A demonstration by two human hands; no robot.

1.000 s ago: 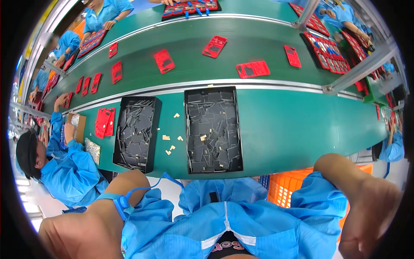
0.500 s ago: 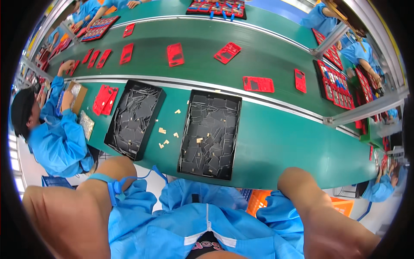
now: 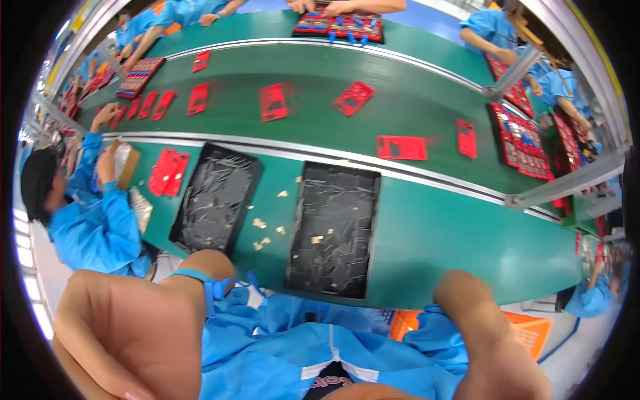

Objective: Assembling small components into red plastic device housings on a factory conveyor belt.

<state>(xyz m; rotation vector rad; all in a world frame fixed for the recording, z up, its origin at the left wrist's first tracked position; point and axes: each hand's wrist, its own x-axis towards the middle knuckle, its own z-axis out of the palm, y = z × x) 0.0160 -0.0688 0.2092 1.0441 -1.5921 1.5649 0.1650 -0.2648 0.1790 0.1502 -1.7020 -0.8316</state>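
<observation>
My left hand is raised large and close at the lower left, with a blue wrist strap on its arm. One of its fingers seems to run down toward the lower edge, but the fingertips and anything in them are cut off. Low on the right is my right hand, blurred, its fingers out of sight. Beyond both hands, a black tray of thin dark grey flat pieces lies on the green bench. A second black tray of similar pieces sits tilted to its left. Small cream-coloured bits are scattered between them.
Red flat frames lie spaced along a green conveyor behind a metal rail. Two red pieces rest left of the trays. A person in blue works at the left. Filled red trays stand at the right.
The whole view has shifted, so the bench and trays sit lower. My left hand has come further right and turned; my right hand has moved lower. Another person's hands now reach over the far tray.
</observation>
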